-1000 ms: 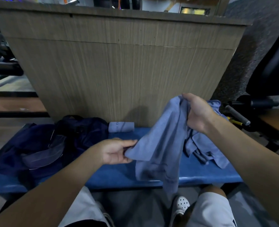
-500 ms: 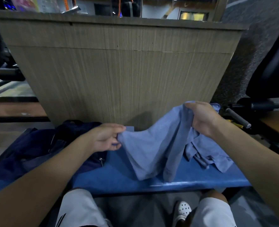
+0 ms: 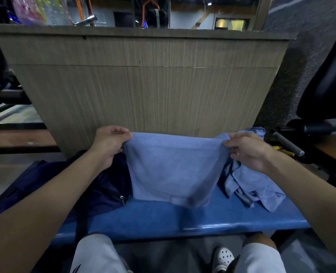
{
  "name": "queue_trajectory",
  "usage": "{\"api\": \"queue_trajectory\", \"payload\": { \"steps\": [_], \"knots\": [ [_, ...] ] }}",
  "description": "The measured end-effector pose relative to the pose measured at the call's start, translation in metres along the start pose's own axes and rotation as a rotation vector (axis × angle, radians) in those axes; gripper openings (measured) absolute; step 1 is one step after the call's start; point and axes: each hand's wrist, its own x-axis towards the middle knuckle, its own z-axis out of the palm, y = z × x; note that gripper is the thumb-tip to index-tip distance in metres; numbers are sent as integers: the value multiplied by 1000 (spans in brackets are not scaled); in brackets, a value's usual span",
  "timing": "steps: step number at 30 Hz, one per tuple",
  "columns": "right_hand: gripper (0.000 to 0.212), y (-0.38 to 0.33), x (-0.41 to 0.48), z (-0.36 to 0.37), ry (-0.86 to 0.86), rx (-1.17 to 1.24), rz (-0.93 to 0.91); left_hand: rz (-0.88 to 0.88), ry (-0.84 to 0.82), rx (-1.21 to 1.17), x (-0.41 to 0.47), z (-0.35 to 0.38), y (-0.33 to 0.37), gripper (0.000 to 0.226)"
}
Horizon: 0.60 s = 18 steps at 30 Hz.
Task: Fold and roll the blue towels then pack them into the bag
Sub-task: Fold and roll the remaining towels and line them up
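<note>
A light blue towel (image 3: 173, 170) hangs spread out above the blue bench (image 3: 163, 217), its lower edge resting on the seat. My left hand (image 3: 109, 142) pinches its top left corner and my right hand (image 3: 246, 149) pinches its top right corner, so the top edge is stretched between them. A crumpled heap of more blue towels (image 3: 250, 186) lies on the bench under and right of my right hand. The dark navy bag (image 3: 104, 186) sits on the bench to the left, below my left forearm, with a zip pull showing.
A tall wood-grain panel (image 3: 143, 85) rises directly behind the bench. Dark gym equipment with a grey handle (image 3: 287, 143) stands to the right. My knees in white shorts and a white perforated shoe (image 3: 223, 258) are below the bench's front edge.
My left hand has risen and moved left with its corner, and my right hand shifted right, opening the bunched towel into a flat hanging sheet. The rolled towel seen earlier is now hidden.
</note>
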Motion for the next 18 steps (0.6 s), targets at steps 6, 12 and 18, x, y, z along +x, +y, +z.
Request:
{"api": "queue_trajectory", "payload": {
  "steps": [6,12,18],
  "knots": [
    [29,7,4,2,199,-66,-109,4,44,33,-2,-2,2,21],
    [23,12,11,2,261,-126,-190,120,65,189,-8,-2,9,26],
    [18,9,11,-9,191,-125,-130,-93,-120,-16,-14,1,25,14]
  ]
}}
